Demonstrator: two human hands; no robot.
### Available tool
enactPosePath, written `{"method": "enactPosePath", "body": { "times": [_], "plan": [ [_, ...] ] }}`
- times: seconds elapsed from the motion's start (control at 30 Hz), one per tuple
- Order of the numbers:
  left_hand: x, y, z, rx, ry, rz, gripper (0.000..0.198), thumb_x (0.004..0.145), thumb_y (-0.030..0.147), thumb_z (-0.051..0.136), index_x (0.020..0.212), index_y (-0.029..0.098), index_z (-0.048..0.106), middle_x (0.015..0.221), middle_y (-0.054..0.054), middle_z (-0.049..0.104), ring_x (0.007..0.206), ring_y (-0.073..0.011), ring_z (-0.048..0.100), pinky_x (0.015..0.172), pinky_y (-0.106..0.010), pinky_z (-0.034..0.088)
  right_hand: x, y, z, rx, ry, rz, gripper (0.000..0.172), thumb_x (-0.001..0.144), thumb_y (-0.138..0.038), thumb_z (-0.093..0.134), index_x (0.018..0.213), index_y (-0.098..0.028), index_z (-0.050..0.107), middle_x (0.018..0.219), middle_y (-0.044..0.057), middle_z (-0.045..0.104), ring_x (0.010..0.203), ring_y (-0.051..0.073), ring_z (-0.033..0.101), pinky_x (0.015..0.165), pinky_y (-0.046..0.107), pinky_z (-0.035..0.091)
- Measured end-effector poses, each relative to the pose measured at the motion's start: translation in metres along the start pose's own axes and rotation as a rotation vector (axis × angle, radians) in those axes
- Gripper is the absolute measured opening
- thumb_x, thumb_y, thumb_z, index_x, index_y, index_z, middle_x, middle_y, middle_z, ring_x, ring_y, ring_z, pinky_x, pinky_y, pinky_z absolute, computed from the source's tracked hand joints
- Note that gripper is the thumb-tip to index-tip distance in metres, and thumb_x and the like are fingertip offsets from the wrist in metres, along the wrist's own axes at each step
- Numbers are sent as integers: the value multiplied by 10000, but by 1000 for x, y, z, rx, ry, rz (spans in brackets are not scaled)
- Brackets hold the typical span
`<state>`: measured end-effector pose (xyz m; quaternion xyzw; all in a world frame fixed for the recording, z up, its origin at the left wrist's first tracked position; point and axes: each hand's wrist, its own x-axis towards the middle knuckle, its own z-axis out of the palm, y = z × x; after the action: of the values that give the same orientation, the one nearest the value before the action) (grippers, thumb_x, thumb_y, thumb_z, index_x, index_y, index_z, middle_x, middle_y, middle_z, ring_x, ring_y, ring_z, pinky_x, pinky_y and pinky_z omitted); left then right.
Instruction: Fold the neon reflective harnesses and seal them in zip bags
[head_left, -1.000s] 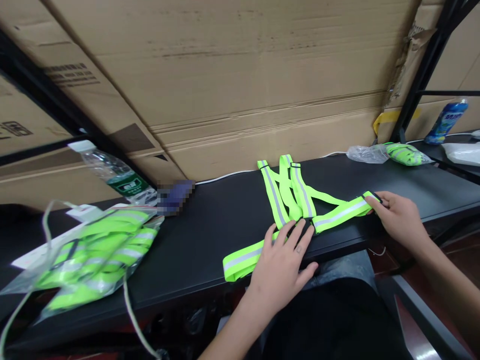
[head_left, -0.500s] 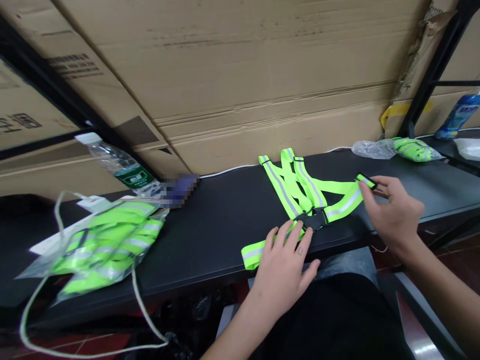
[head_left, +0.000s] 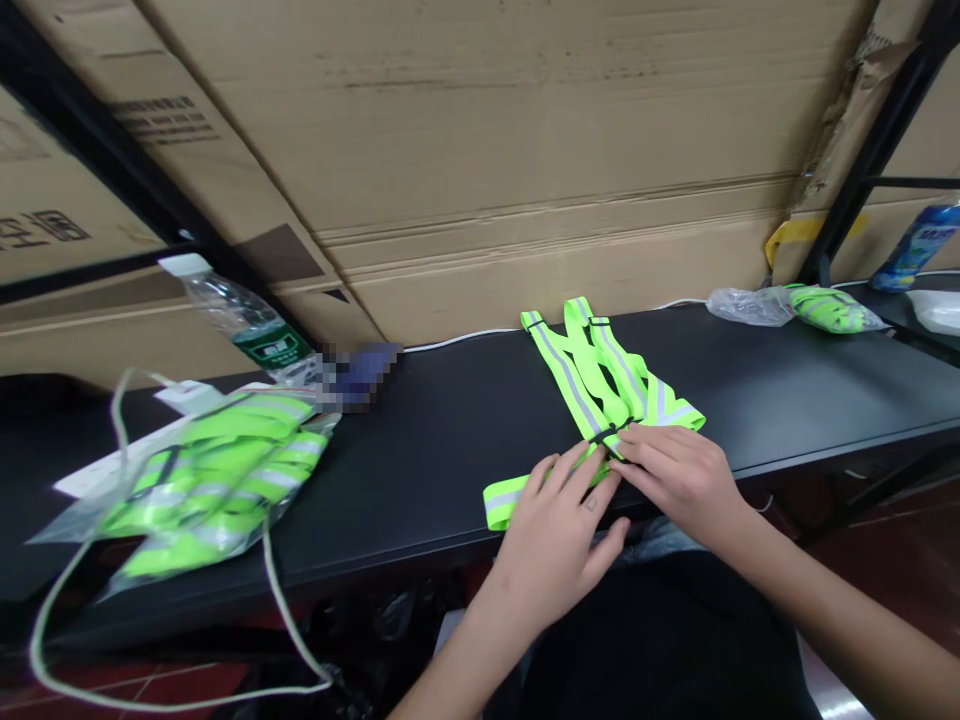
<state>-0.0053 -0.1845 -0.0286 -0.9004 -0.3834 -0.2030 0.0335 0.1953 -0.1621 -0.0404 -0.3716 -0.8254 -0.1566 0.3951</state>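
Note:
A fluorescent green reflective harness [head_left: 568, 375] with silver stripes lies spread on the black table. My left hand [head_left: 556, 535] rests on its near left strap, fingers laid flat and thumb apart. That strap's looped end [head_left: 504, 503] sticks out to the left of the hand. At the harness's lower middle, my right hand [head_left: 682, 485] has its fingers pinched on the strap, close to my left fingertips. The black buckle there is mostly covered by my hands. To the right, the folded side strap [head_left: 681, 412] emerges behind my right knuckles.
On the left lies a plastic bag of green harnesses [head_left: 225, 475], with a white cable [head_left: 56, 600] looping around it. A water bottle [head_left: 247, 320] leans behind. Another bagged harness [head_left: 829, 307] and a blue bottle [head_left: 915, 248] are at right. Cardboard [head_left: 540, 130] lines the back.
My right hand has moved left and nearer, from the outstretched strap end to the buckle area. The right side strap is now folded in. My left hand has stayed nearly in place.

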Motion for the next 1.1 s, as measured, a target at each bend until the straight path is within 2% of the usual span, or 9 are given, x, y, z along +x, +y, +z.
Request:
{"method": "enactPosePath", "body": {
  "times": [0.07,0.2,0.37,0.53,0.6,0.7,0.83,0.97,1.1],
  "plan": [
    [-6,-2,-7,25,-21,-30,369,961,371,547,1277,203,636,1405,-93,616,1357,-312,498,1100,-513,422,-2,0,-2,-47,-68,-6,183,979,-264,588,1053,-168,725,1125,83,764,1096,245,706,948,389,581],
    [-31,-15,-25,190,-21,-158,461,890,434,618,1303,231,606,1476,-121,542,1382,-425,438,1078,-658,372,-11,-2,-6,-146,-241,-34,316,997,-298,525,1185,-99,684,1316,149,669,1280,312,583,1079,470,496],
    [-51,-38,-45,41,-72,-380,545,865,350,572,1390,235,482,1232,-121,679,1009,-331,685,765,-439,558,-14,-6,-9,-164,-305,-48,443,982,-440,524,1193,-83,680,1354,158,639,1296,365,523,1069,516,467],
    [-34,-54,-52,-478,-78,-559,305,879,392,598,1145,243,618,701,27,615,582,-160,601,558,-260,485,-18,-10,-7,-213,-301,-32,615,969,-555,499,1314,-59,617,1412,147,604,1177,360,568,987,504,480],
    [-25,-59,-54,-648,-11,-597,267,858,408,633,1039,212,627,705,13,623,619,-156,612,569,-249,487,-20,-11,-6,-228,-302,-44,663,963,-581,492,1327,-38,605,1418,159,596,1194,369,552,995,497,470],
    [-11,-62,-59,-719,115,-610,307,833,398,670,1059,201,603,940,-49,686,797,-186,670,660,-273,537,-22,-12,-4,-239,-305,-50,699,948,-602,505,1345,-32,592,1430,165,582,1205,385,532,1003,506,459],
    [14,-56,-60,-727,116,-655,317,912,419,576,1174,240,564,1144,-59,656,879,-196,680,694,-304,566,-23,-12,-3,-227,-310,-43,705,926,-612,539,1343,-47,594,1428,165,581,1168,394,528,967,520,467],
    [30,-48,-58,-785,97,-595,258,942,395,537,1126,220,581,890,-15,674,839,-185,653,742,-301,521,-21,-11,-6,-147,-256,8,629,938,-584,539,1272,-59,628,1381,171,610,1135,367,539,945,503,474],
    [21,-52,-52,-841,73,-566,245,937,349,525,1123,200,576,752,9,638,759,-173,609,719,-288,478,-15,-9,-11,-64,-204,143,382,974,-408,554,1189,-106,648,1178,150,697,1027,308,601,842,461,508]
  ]
}}
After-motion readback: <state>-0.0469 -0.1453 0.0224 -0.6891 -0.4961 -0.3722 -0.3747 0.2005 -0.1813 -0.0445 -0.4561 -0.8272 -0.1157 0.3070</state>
